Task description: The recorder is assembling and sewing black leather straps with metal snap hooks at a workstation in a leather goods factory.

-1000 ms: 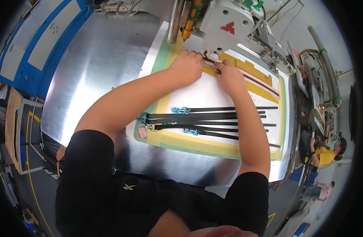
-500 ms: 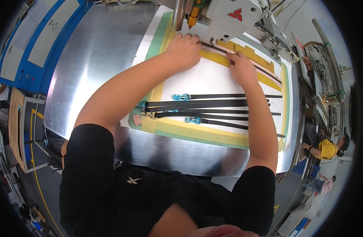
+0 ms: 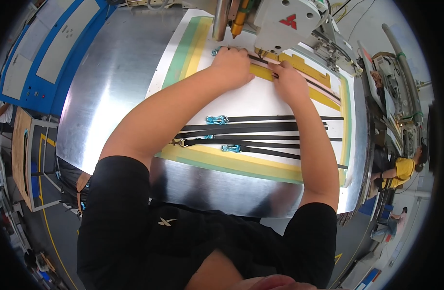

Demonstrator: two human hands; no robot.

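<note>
A black strap [image 3: 320, 86] lies along a slot in a yellow template [image 3: 304, 66] with pale pink strips, under the head of a sewing machine [image 3: 284, 24]. My left hand [image 3: 231, 67] curls over the strap's left end, beside a blue metal clip [image 3: 216, 50]. Close by on the right, my right hand [image 3: 290, 83] is closed with thumb and fingertips at the same strap. Both hands hide the part of the strap that they grip. Nearer to me, several more black straps [image 3: 260, 127] lie roughly side by side, some with blue clips [image 3: 217, 120] and one with a brass-coloured clip [image 3: 179, 142].
White sheeting edged with green and yellow tape [image 3: 260, 171] covers part of the shiny metal table [image 3: 110, 72]. A metal post [image 3: 220, 21] and an orange-tipped part [image 3: 239, 24] hang above my left hand. A blue cabinet [image 3: 43, 53] stands left; a person in yellow [image 3: 403, 171] is far right.
My left hand has shifted slightly right and down, and a blue clip now shows beside it. My right hand has slid a little left along the strap.
</note>
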